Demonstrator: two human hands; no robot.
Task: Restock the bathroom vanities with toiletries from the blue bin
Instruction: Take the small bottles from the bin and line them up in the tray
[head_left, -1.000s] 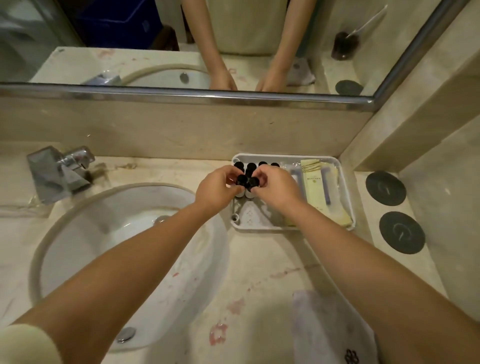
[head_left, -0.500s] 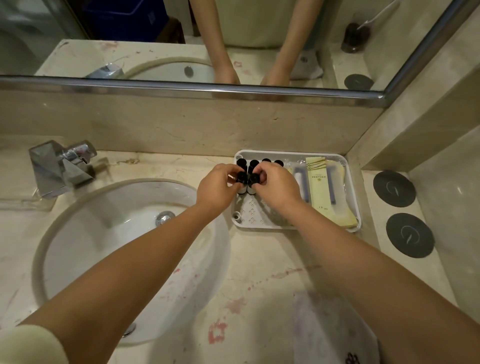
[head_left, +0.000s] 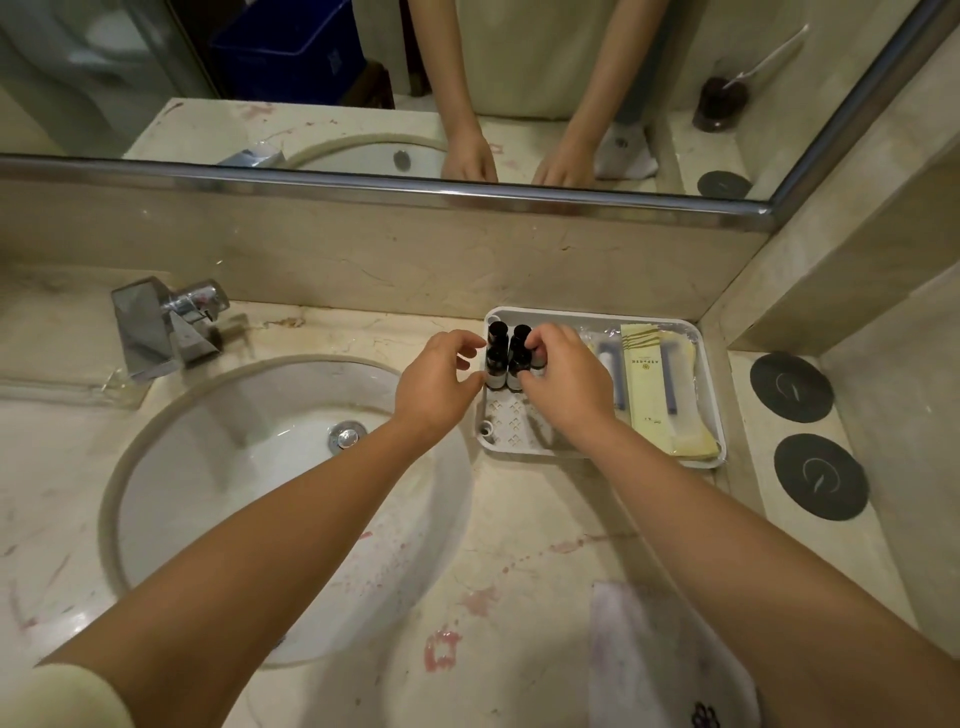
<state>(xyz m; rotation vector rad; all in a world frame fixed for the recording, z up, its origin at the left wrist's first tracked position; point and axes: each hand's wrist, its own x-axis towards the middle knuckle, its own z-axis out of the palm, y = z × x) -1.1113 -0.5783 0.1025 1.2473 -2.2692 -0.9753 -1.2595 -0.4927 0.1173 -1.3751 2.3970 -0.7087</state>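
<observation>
A white tray (head_left: 602, 453) sits on the marble vanity to the right of the sink. Several small dark bottles (head_left: 497, 354) with black caps stand upright in its back left corner. My left hand (head_left: 435, 385) hovers at the tray's left rim, thumb and forefinger spread in a loose curve beside the left bottles without holding any. My right hand (head_left: 567, 382) reaches over the tray and pinches a bottle on the right of the cluster, hiding most of it. The blue bin (head_left: 291, 47) shows only as a reflection in the mirror.
Yellow sachets (head_left: 644, 374) and clear-wrapped packets fill the tray's right half. The round sink (head_left: 208, 493) and chrome faucet (head_left: 166, 327) lie to the left. Two black coasters (head_left: 792, 387) sit at the right. A folded white cloth (head_left: 654, 660) lies on the front edge.
My left hand has let go of the bottles and drawn a little to the left. My right hand stays on the cluster. The camera has tilted up slightly.
</observation>
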